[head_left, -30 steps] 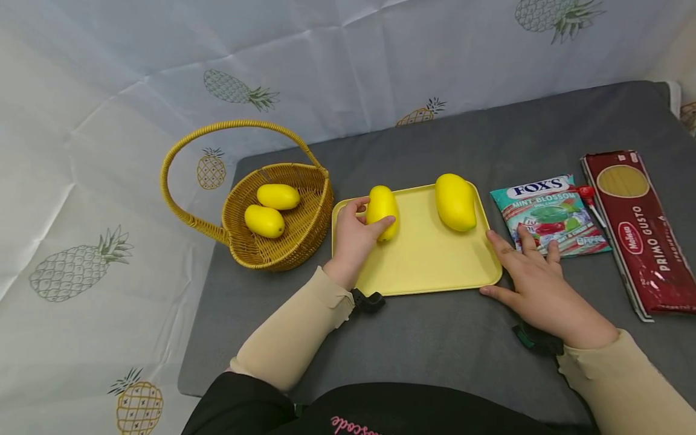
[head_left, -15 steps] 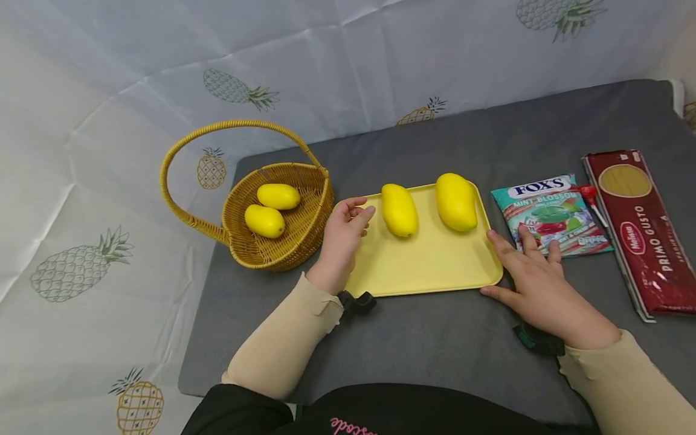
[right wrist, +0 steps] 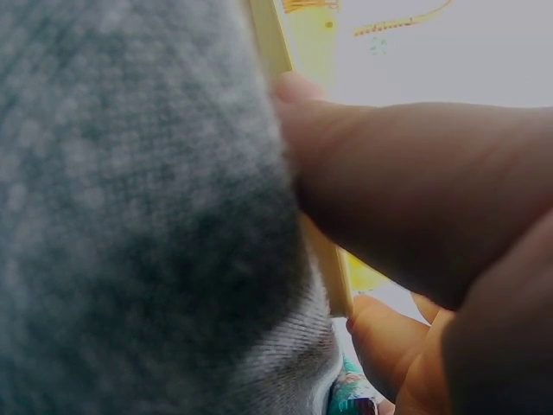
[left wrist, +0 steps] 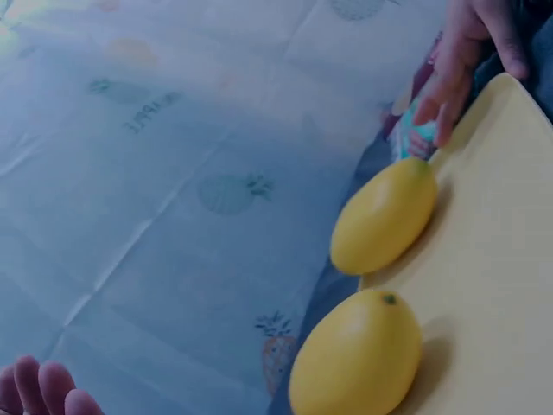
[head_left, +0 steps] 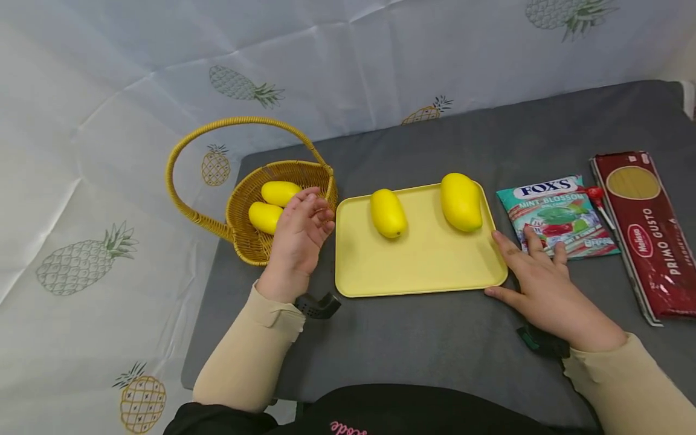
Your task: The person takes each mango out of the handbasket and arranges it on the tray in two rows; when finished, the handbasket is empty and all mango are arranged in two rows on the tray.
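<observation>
My left hand [head_left: 299, 241] hovers by the right side of the wicker basket [head_left: 255, 244], fingers loosely bent with nothing in them. It hides part of the basket and of the two yellow mangoes inside, a rear one [head_left: 278, 193] and a front one [head_left: 264, 217]. On the yellow tray [head_left: 418, 266] lie a smaller mango [head_left: 388, 213] at left and a larger, green-tipped mango [head_left: 461, 202] at right; both show in the left wrist view too. Spread flat, my right hand [head_left: 549, 290] touches the tray's right edge with thumb and index finger, other fingertips on the candy bag [head_left: 554, 214].
A red lollipop [head_left: 595, 194] lies between the candy bag and a dark red spaghetti pack [head_left: 644, 235] at far right. The basket's tall arched handle [head_left: 241, 121] leans out to the left. Grey cloth [head_left: 413, 338] covers the table; a pineapple-print sheet hangs behind.
My left hand has let go of the smaller mango and moved left to the basket. That mango rolled right, then back left a little. My right hand stays in place.
</observation>
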`<act>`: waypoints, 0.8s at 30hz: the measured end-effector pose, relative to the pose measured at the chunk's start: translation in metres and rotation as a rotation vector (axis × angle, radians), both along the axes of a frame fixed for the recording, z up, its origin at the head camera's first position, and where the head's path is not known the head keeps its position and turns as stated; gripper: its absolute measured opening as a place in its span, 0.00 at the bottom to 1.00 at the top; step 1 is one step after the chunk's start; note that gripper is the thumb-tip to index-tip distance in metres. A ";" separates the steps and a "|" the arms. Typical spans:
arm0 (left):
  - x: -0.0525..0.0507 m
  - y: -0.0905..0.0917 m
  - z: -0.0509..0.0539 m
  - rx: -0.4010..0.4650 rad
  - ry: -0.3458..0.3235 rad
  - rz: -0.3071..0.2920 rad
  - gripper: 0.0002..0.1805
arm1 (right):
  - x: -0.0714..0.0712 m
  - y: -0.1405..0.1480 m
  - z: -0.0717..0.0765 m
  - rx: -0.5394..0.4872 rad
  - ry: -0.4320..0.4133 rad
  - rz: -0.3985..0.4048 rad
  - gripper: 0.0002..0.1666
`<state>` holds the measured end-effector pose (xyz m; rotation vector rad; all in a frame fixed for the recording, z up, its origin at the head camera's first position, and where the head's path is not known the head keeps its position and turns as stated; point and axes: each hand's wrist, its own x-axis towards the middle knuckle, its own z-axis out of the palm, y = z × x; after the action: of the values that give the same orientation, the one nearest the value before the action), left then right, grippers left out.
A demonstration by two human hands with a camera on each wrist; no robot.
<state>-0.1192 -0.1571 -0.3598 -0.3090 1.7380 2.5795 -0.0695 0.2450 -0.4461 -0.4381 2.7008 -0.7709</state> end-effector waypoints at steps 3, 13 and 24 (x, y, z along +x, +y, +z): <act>0.002 -0.023 0.008 0.084 -0.035 0.049 0.08 | 0.000 0.000 -0.001 -0.001 0.003 0.001 0.68; 0.016 -0.094 0.016 0.344 -0.252 0.265 0.22 | -0.001 0.000 -0.001 -0.006 0.003 0.006 0.68; 0.026 -0.117 0.017 0.496 -0.319 0.230 0.45 | -0.002 0.002 -0.004 -0.014 0.013 0.006 0.68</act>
<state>-0.0936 -0.2740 -0.3424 -0.8790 0.9731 2.7992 -0.0710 0.2472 -0.4500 -0.4559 2.7068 -0.7892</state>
